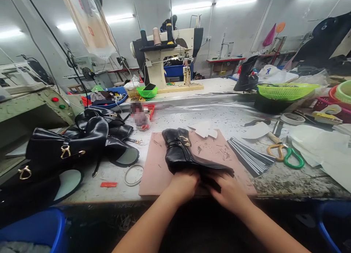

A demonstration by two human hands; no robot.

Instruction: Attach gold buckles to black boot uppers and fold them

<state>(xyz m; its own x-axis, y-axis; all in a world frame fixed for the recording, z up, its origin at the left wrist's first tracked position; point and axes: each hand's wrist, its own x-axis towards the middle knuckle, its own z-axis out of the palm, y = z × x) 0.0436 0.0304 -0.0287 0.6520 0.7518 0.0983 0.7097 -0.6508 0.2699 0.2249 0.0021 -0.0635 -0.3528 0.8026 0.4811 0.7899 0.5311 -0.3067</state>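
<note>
A black leather boot upper (178,154) with straps and a gold buckle lies on a pink cutting board (153,172). Its lower edge faces me, and both my hands are at it. My left hand (185,184) grips that edge near the middle, its fingers curled in and partly hidden by the leather. To the right, my right hand (229,189) holds the flared part of the same upper, thumb below and fingers against the leather. Strips of black-and-white material (251,156) lie just right of the board.
More black boot uppers (68,143) are piled at left, beside a metal ring (134,174) and a red strip (109,184). Green-handled scissors (294,158), orange-handled scissors (275,152) and a tape roll (292,118) lie at right. A sewing machine (167,55) stands behind.
</note>
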